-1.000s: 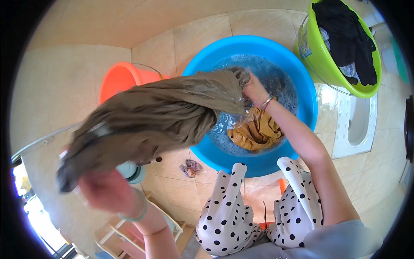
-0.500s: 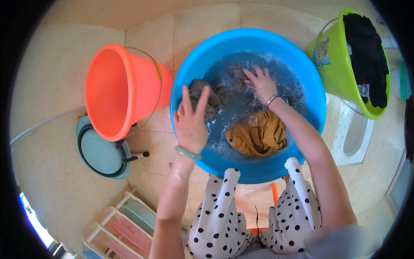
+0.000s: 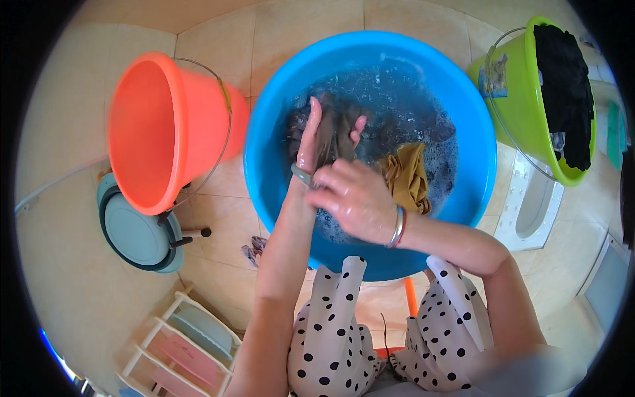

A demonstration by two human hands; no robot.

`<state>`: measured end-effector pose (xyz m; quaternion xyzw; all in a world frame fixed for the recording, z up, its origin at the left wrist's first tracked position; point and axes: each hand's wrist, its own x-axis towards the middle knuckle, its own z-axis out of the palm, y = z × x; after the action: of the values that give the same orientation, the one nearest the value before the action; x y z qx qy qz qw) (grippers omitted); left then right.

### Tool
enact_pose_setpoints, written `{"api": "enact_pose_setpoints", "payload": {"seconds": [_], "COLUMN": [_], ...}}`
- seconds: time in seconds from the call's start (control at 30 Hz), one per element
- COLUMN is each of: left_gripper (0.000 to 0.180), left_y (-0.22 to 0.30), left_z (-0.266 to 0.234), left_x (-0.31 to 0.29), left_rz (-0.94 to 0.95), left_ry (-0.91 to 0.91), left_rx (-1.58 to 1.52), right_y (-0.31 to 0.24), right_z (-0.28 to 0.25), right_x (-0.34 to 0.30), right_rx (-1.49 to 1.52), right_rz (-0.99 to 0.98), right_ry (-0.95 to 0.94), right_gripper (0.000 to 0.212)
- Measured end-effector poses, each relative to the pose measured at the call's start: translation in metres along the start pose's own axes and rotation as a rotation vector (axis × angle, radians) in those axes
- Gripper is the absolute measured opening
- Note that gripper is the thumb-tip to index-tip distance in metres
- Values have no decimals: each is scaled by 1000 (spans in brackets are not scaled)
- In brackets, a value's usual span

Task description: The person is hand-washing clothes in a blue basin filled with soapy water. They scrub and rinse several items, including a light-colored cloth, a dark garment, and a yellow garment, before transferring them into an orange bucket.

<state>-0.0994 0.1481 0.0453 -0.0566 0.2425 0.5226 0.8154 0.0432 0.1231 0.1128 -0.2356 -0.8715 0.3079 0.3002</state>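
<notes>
A large blue basin point(image 3: 258, 198) holds dark, sudsy water with clothes in it. In its left part, my left hand point(image 3: 308, 142) has dark grey cloth point(image 3: 331, 129) across the palm. Its thumb points up on one side and fingertips curl up on the other. My right hand point(image 3: 354, 198) crosses over to my left wrist, fingers bent at the pale green bangle point(image 3: 301, 175) there; its fingertips are slightly blurred. A mustard-brown garment point(image 3: 407, 178) lies partly above the water, right of my hands.
At left stands a coral bucket point(image 3: 142, 132), with a folded teal basin point(image 3: 137, 228) below it. A green bucket point(image 3: 509, 86) heaped with black cloth point(image 3: 564, 92) is at right, near a white squat toilet point(image 3: 529, 205). A small rack point(image 3: 178, 351) stands lower left.
My right hand has left the far side of the water and come to my left wrist. My left hand has moved down onto the grey cloth and taken hold of it.
</notes>
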Motion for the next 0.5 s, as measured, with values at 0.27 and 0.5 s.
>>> {"api": "enact_pose_setpoints", "payload": {"seconds": [0.27,0.5], "left_gripper": [53,42], "left_y": [-3,-29], "left_z": [-22,-22], "left_x": [-7,-28], "left_rz": [28,465], "left_ry": [133,52], "left_rx": [-52,-160], "right_y": [-13,26], "right_z": [30,50], "right_x": [33,51], "right_rx": [43,200], "right_rz": [-74,-75], "right_ry": [191,382], "right_gripper": [21,12]}}
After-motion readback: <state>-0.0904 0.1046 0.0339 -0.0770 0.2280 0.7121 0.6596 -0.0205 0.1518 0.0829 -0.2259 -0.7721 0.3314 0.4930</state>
